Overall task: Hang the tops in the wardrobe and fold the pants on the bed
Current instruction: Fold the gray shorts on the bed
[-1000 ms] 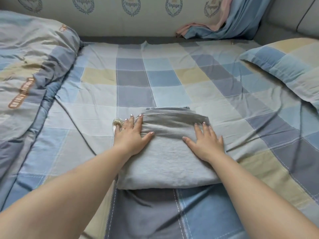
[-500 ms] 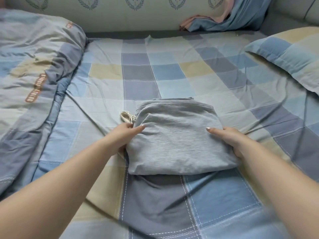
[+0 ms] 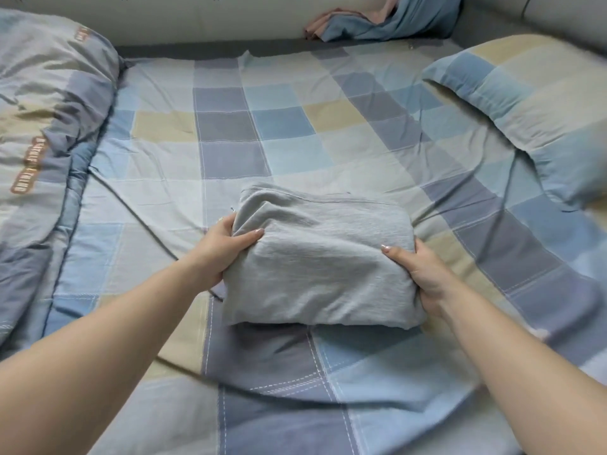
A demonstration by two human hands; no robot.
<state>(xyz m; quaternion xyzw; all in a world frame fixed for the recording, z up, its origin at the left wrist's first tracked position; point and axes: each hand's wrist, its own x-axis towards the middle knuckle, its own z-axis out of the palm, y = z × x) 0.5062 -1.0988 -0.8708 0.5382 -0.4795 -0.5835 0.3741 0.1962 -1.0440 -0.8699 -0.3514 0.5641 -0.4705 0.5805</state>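
Note:
A folded pair of grey pants (image 3: 322, 261) forms a thick bundle in the middle of the checked bed sheet (image 3: 230, 159). My left hand (image 3: 226, 247) grips its left edge, thumb on top and fingers tucked under. My right hand (image 3: 423, 270) grips the right edge the same way. The bundle's sides bulge up between my hands. Its near edge casts a shadow on the sheet; whether it is clear of the bed I cannot tell.
A rumpled quilt (image 3: 42, 126) is heaped along the left side. A checked pillow (image 3: 525, 103) lies at the right. Blue and pink cloth (image 3: 384, 21) is bunched against the far padded wall.
My hands went from pressing flat on top of the pants to the sides, then closed around the two edges. The bundle now bulges between them.

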